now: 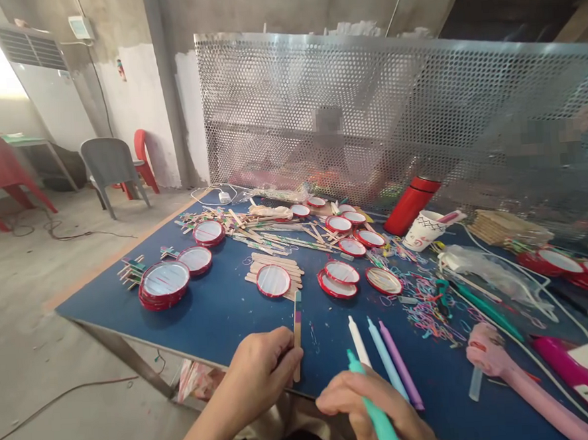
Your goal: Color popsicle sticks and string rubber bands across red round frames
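Note:
My left hand (265,361) pinches a flat wooden craft stick (298,336) near the table's front edge. The stick's far end carries green and purple bands. In my right hand (385,403) is a teal marker (378,417), its pointed tip up and toward the stick but apart from it. Beside that hand lie a white marker (359,342), a light blue marker (386,357) and a purple marker (401,366). Beyond my left hand, a red-rimmed round disc (273,281) rests on a row of plain craft sticks (289,263).
Stacked red-rimmed discs (166,284) stand at the left of the blue table (220,317). Colourful rubber bands (433,304) spread at right, near a red bottle (412,205) and paper cup (423,231). A magenta power strip (577,375) and cables lie far right. A perforated metal panel (277,108) rises behind.

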A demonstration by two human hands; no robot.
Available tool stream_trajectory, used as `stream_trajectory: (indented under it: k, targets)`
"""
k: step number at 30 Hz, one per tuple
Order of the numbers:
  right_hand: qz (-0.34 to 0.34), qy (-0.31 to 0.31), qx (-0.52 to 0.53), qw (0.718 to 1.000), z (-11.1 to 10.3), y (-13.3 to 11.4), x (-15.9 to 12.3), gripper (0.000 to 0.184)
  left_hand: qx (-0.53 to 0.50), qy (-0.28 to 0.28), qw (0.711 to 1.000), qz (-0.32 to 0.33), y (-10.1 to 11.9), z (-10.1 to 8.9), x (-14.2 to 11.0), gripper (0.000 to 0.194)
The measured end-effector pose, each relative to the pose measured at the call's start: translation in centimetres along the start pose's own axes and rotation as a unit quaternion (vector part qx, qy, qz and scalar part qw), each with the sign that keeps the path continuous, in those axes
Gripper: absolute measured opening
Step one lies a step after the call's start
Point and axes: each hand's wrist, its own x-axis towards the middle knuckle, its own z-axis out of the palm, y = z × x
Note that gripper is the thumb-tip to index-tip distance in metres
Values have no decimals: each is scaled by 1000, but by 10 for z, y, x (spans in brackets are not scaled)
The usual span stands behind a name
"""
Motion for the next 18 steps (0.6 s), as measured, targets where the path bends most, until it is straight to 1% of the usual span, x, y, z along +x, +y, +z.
stream_trajectory:
  k: [2,4,5,7,10,11,12,15,16,18]
  targets:
    - [-27,60,-11,998,19,2,-3,29,-8,4,1000,5,-1,1,-1,29]
    - [-34,81,27,996,34,5,-4,31,-8,10,1000,12,-2,2,-1,29]
    - [-25,87,52,995,39,5,-4,30,-6,11,1000,15,-3,2,-1,29]
    - [28,113,94,989,46,3,-3,26,-2,10,1000,17,-4,3,-1,29]
    - [116,150,117,975,53,-5,-2,10,3,8,1000,16,-5,5,0,26]
    - [135,153,113,972,54,-8,-1,7,5,7,1000,16,-5,6,0,26]
    - [149,156,106,971,55,-10,0,8,6,6,1000,14,-5,6,0,25]
    - [162,184,89,965,58,-13,2,6,8,-2,1000,4,-4,7,-1,26]
    - [162,192,88,964,58,-13,2,8,9,-7,1000,0,-4,7,-1,27]
    - [161,192,77,965,58,-11,1,10,10,-13,1000,0,-4,7,-2,27]
